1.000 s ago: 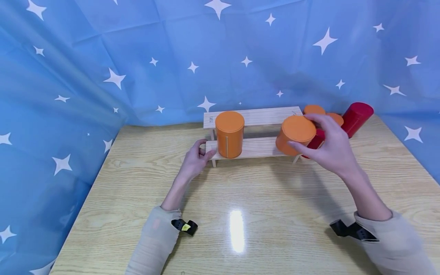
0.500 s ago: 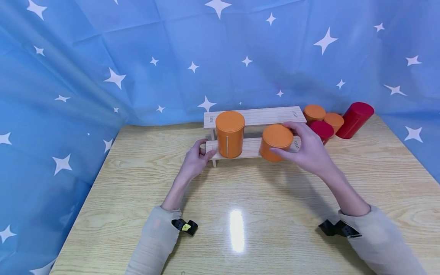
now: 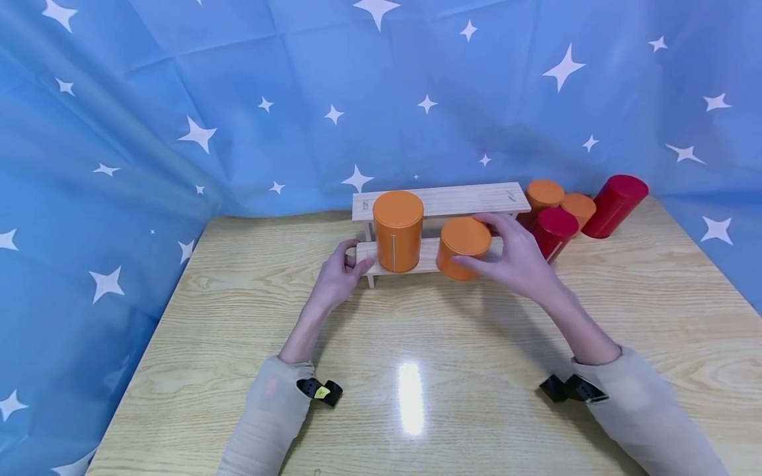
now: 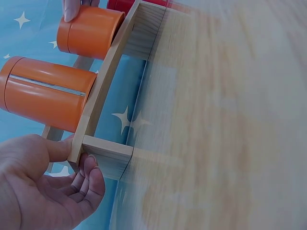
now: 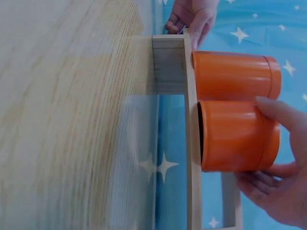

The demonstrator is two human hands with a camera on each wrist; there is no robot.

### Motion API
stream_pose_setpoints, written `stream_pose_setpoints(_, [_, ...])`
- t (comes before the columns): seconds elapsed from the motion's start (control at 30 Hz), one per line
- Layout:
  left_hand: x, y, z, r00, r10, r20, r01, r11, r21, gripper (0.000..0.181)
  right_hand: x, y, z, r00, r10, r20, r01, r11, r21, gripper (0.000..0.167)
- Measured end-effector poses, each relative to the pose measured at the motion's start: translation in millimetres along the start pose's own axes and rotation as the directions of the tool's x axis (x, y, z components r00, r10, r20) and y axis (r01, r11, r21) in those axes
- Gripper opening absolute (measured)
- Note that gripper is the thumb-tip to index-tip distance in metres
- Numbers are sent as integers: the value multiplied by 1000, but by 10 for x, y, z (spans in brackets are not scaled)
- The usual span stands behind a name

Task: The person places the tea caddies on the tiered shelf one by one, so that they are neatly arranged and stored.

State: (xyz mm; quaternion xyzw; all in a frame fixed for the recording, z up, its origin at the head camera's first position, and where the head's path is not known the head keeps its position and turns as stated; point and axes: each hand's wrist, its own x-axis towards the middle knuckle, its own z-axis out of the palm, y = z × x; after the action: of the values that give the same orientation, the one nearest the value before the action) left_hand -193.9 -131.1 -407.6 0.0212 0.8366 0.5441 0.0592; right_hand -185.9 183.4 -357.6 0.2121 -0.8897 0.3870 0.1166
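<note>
A two-tier wooden rack (image 3: 428, 256) stands at the back of the table. My left hand (image 3: 335, 276) grips the left end of its lower plank, thumb on top and fingers curled beneath in the left wrist view. Close to that hand, a tall orange canister (image 3: 397, 233) stands upright on the lower plank. My right hand (image 3: 519, 261) holds a shorter orange canister (image 3: 461, 256) by its upper part, between thumb and fingers. This canister is at the lower plank, right of the tall one with a small gap. Whether its base touches the plank I cannot tell.
Right of the rack are two red canisters, one upright (image 3: 556, 231) and one leaning (image 3: 616, 206), and two orange ones, one nearer the rack (image 3: 544, 193) and one between the reds (image 3: 577, 208). A blue star-patterned curtain (image 3: 286, 152) hangs behind the wooden table (image 3: 238, 317).
My right hand has carried the shorter orange canister leftward along the lower plank, from its right end to near the tall canister. My left hand stays at the plank's left end.
</note>
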Motion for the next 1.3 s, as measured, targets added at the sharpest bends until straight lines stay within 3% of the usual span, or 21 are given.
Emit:
stream_pose_setpoints(0.63, [-1, -6, 2, 1000, -2, -1, 2, 1000, -16, 63, 177, 10, 103, 998, 47, 42, -47, 999, -12, 74])
stream_pose_setpoints(1.3, [1, -6, -1, 1000, -3, 6, 3, 999, -33, 62, 186, 17, 118, 997, 63, 42, -62, 998, -22, 77])
